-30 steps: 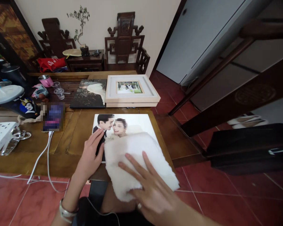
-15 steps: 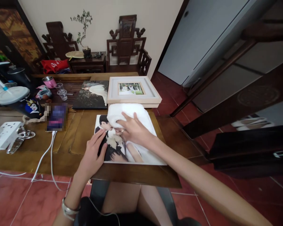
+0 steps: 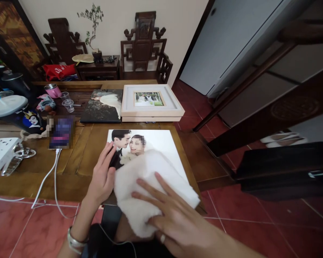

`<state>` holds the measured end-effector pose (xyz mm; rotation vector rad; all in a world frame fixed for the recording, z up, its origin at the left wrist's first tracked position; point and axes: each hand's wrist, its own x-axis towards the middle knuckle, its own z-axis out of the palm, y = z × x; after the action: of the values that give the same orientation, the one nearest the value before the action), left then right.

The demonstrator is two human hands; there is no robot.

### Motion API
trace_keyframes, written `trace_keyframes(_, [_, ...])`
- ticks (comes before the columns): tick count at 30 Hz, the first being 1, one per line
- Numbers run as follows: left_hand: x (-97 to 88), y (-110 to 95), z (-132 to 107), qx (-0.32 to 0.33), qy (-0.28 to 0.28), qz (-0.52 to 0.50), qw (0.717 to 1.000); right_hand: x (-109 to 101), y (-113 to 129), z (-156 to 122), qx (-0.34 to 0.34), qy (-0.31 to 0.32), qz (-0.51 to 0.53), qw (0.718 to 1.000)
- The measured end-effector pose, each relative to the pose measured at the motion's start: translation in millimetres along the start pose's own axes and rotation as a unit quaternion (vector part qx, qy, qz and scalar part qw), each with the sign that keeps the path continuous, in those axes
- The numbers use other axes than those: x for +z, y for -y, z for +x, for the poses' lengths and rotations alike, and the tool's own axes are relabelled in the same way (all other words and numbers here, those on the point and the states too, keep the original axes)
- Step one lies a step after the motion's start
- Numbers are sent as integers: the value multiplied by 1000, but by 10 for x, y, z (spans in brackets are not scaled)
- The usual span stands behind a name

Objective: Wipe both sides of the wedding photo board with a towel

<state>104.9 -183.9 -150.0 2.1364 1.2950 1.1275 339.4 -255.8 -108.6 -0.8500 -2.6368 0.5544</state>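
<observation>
A large wedding photo panel (image 3: 174, 154) lies flat at the table's front edge, with two people pictured on a white ground. My left hand (image 3: 102, 175) rests on its left side, fingers stretched out and holding nothing. Over the lower part of the panel spreads a folded white towel (image 3: 148, 172), its near end hanging past the table edge. My right hand (image 3: 172, 211) has the towel in its grip, fingers spread across the top and the near end of the cloth tucked under the hand. The towel hides the panel's bottom edge.
Behind the panel are a framed photo (image 3: 127, 107) and a dark photo panel (image 3: 99, 111). To the left are a phone (image 3: 61, 132) with a white cable (image 3: 56, 168), a clear hair claw (image 3: 14, 161), a power strip (image 3: 5, 152) and a lidded cup (image 3: 8, 105).
My right hand has drawn the towel from the panel's top edge down toward me and over its front edge, uncovering the pictured faces. My left hand stays on the panel's left side.
</observation>
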Motion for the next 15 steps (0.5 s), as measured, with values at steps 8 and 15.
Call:
trace_keyframes(8, [81,76,2,30,12,105,994,-198,-513,62,135,-74,-60,986])
trace_keyframes(15, [60,77,19,20,12,105,994,-173,-733,1137,139,-48,22,989])
